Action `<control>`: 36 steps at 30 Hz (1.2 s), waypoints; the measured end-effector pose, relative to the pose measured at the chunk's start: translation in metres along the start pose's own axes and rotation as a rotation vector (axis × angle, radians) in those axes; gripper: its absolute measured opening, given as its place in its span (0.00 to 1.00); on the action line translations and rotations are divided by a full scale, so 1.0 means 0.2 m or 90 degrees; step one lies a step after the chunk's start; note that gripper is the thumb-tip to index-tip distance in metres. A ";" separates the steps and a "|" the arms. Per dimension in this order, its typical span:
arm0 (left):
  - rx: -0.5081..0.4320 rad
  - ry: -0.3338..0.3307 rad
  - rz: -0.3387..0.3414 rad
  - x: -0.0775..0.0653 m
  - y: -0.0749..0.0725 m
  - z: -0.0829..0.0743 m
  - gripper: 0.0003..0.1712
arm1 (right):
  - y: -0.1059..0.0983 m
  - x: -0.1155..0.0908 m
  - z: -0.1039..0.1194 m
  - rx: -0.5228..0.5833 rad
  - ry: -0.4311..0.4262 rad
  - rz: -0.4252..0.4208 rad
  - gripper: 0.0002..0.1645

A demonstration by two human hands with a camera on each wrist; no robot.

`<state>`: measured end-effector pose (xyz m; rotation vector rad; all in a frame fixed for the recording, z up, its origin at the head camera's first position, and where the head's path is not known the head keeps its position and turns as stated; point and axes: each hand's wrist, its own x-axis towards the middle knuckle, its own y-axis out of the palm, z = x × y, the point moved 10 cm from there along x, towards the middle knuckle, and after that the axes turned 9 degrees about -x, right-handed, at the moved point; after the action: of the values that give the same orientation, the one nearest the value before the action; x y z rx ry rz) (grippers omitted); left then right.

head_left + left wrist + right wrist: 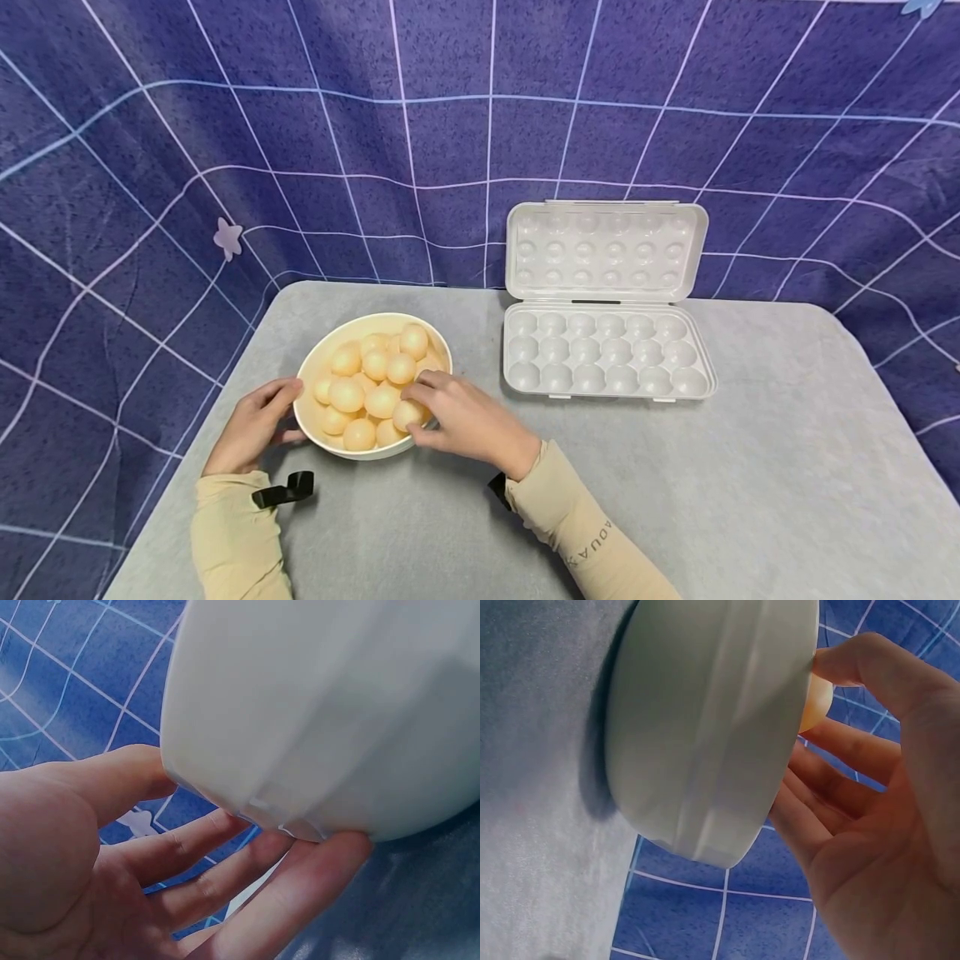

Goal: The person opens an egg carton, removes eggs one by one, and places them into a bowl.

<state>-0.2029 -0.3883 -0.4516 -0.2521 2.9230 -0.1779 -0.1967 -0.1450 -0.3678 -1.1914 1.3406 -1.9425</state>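
A cream-white bowl (310,421) full of pale orange, smooth round balls (347,394), like table tennis balls, stands on the left of the table. My left hand (251,425) holds the bowl by its left side. In the left wrist view, thumb and fingertips (352,847) touch its outer wall. Over the bowl's right rim, my right hand (472,421) has thumb and index finger around one ball (408,414). The right wrist view shows part of that ball (819,705) beyond the rim; the bowl wall hides the rest.
An open white plastic egg box (609,395) with rows of round hollows lies right of the bowl, its lid (606,292) raised against the back curtain. The grey table (787,467) extends to the right. A blue checked curtain (450,142) hangs behind and at the sides.
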 end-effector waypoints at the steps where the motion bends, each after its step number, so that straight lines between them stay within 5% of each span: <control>1: 0.001 0.000 0.000 0.00 0.00 0.00 0.37 | 0.00 0.00 0.00 -0.003 -0.001 0.001 0.18; 11: -0.001 0.001 0.003 0.00 0.01 -0.01 0.37 | 0.02 -0.01 0.02 -0.047 -0.032 -0.003 0.19; 29: -0.025 0.007 -0.002 0.00 0.00 -0.02 0.36 | -0.04 -0.01 0.00 -0.034 -0.009 -0.050 0.14; 36: -0.068 0.051 -0.047 -0.01 -0.05 -0.05 0.24 | -0.09 -0.02 -0.03 0.005 -0.001 -0.072 0.12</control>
<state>-0.2009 -0.3971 -0.4409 -0.3788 3.0094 -0.0449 -0.1987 -0.1330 -0.3539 -1.2898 1.2887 -2.0228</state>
